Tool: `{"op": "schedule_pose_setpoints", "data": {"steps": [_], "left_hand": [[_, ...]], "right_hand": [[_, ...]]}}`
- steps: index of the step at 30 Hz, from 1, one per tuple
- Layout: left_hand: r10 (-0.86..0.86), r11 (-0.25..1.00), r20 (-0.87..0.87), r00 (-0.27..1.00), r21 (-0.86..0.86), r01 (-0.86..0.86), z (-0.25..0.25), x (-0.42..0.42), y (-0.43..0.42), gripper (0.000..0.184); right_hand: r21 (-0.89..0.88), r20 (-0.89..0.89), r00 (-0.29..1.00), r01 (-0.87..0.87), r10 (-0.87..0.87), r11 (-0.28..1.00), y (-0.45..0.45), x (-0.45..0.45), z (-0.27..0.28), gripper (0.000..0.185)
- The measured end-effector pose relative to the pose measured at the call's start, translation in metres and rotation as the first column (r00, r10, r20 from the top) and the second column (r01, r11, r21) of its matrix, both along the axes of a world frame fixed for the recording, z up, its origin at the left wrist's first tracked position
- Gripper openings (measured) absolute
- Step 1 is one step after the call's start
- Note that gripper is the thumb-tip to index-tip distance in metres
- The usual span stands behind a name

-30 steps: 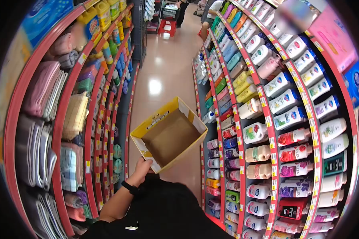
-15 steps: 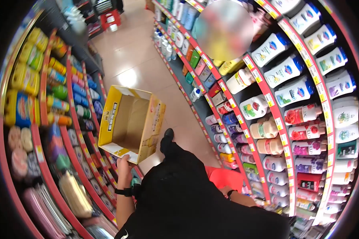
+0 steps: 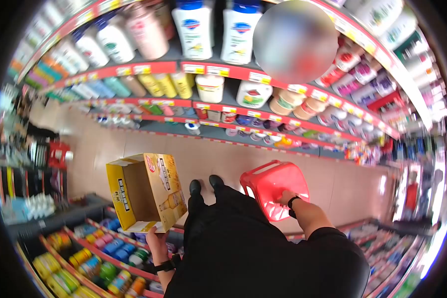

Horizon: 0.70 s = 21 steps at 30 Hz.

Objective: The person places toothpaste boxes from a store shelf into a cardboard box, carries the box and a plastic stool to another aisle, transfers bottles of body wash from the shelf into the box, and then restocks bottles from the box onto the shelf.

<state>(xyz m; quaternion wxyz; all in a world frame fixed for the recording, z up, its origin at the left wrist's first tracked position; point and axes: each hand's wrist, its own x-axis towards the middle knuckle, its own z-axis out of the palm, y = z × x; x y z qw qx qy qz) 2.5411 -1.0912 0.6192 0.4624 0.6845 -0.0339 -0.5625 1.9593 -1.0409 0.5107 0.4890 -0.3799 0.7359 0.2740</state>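
Observation:
My left hand grips the lower edge of an open cardboard box, yellow outside with printed panels and brown inside. The box is tilted with its mouth toward the left, and its visible inside holds nothing. On the other side of my body, my right hand is closed on a red plastic stool, which hangs beside my legs. The fingertips are hidden against the stool's top. Both wrists wear dark bands.
Ahead runs a long shelf of shampoo and lotion bottles, edged in red with price tags. Behind me another shelf carries yellow and coloured bottles. Tiled floor lies between them. Red baskets stand at far left.
My view has swung right to face the bottle shelf. The red stool, mostly hidden before, now shows fully in my right hand. The box stays in my left hand, its printed side turned more into view.

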Motion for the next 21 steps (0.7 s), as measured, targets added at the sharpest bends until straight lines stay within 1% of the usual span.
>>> {"op": "schedule_pose_setpoints", "data": {"steps": [1, 2, 3, 4, 5, 6, 7, 9, 11, 12, 13, 15, 16, 19, 21], "left_hand": [[-0.062, 0.998, 0.0, 0.998, 0.004, 0.062, 0.002, 0.006, -0.016, 0.03], [-0.126, 0.992, -0.024, 0.992, 0.02, 0.127, 0.003, 0.01, -0.035, 0.029], [-0.189, 0.981, -0.05, 0.981, 0.033, 0.191, 0.005, 0.014, -0.054, 0.028], [-0.273, 0.962, -0.032, 0.961, 0.013, 0.274, 0.013, 0.011, -0.069, 0.027], [-0.328, 0.944, -0.032, 0.944, 0.009, 0.329, 0.004, 0.023, -0.082, 0.027], [-0.472, 0.88, 0.04, 0.881, -0.032, 0.473, -0.015, 0.035, -0.091, 0.027], [-0.546, 0.835, 0.068, 0.835, -0.039, 0.549, -0.017, 0.037, -0.103, 0.027], [-0.674, 0.727, 0.135, 0.726, -0.053, 0.684, -0.02, 0.04, -0.128, 0.027], [-0.723, 0.691, 0.018, 0.691, -0.017, 0.723, 0.004, 0.02, -0.153, 0.028], [-0.739, 0.674, 0.006, 0.674, 0.024, 0.739, 0.002, 0.015, -0.163, 0.031], [-0.761, 0.649, 0.006, 0.649, 0.022, 0.76, 0.006, 0.007, -0.167, 0.031], [-0.824, 0.566, 0.043, 0.565, 0.01, 0.824, 0.017, -0.01, -0.172, 0.033], [-0.84, 0.542, 0.038, 0.541, 0.036, 0.84, 0.013, -0.016, -0.176, 0.034], [-0.874, 0.486, 0.058, 0.483, 0.079, 0.87, 0.011, -0.043, -0.178, 0.034], [-0.905, 0.426, 0.061, 0.422, 0.084, 0.901, 0.013, -0.064, -0.178, 0.034]], "right_hand": [[-0.059, -0.041, 0.998, 0.034, -0.037, 0.998, 0.011, 0.008, 0.0, 0.048], [-0.072, -0.088, 0.995, 0.033, -0.04, 0.997, 0.018, 0.02, 0.001, 0.049], [-0.077, -0.09, 0.99, 0.098, -0.105, 0.992, 0.025, 0.033, 0.005, 0.049], [-0.142, -0.144, 0.978, 0.132, -0.153, 0.981, 0.032, 0.047, 0.011, 0.049], [-0.206, -0.199, 0.959, 0.158, -0.199, 0.966, 0.038, 0.06, 0.017, 0.049], [-0.177, -0.187, 0.943, 0.244, -0.276, 0.953, 0.043, 0.071, 0.024, 0.055], [-0.182, -0.194, 0.926, 0.29, -0.323, 0.94, 0.049, 0.079, 0.03, 0.055], [-0.268, -0.253, 0.894, 0.303, -0.371, 0.914, 0.064, 0.099, 0.04, 0.06], [-0.25, -0.256, 0.85, 0.402, -0.461, 0.881, 0.07, 0.11, 0.062, 0.06], [-0.228, -0.255, 0.823, 0.459, -0.508, 0.859, 0.074, 0.112, 0.069, 0.06], [-0.23, -0.256, 0.805, 0.487, -0.535, 0.843, 0.082, 0.112, 0.07, 0.06], [-0.324, -0.3, 0.731, 0.526, -0.613, 0.786, 0.097, 0.11, 0.071, 0.065], [-0.332, -0.289, 0.696, 0.571, -0.657, 0.751, 0.099, 0.108, 0.08, 0.067], [-0.385, -0.308, 0.627, 0.605, -0.715, 0.697, 0.123, 0.087, 0.053, 0.067], [-0.389, -0.274, 0.594, 0.651, -0.757, 0.652, 0.133, 0.069, 0.038, 0.065]]}}
